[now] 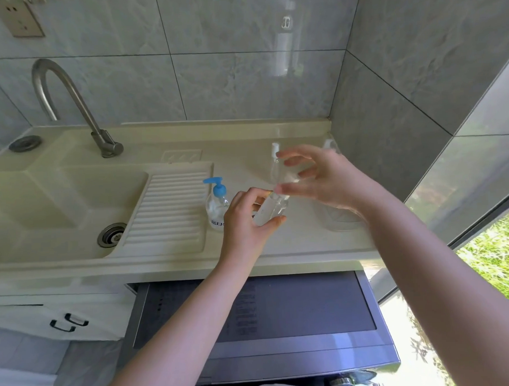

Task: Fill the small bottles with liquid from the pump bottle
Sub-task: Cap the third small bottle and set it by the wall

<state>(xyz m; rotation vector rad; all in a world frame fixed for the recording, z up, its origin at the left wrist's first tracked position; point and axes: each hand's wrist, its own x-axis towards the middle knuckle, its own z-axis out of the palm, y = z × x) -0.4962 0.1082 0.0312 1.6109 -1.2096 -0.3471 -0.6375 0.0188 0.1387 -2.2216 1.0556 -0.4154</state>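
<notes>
Left hand [248,219] gripped a small clear bottle [272,206] tilted above the surface [292,240], likely steadying it for its top. Right hand [319,176] hovered over the neck, fingers spread, holding nothing I could make out. Pump bottle [217,204] stood just left, within reach. Another small bottle [275,160] stood behind.

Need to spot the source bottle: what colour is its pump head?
Blue pump head on the clear pump bottle, head view.
</notes>
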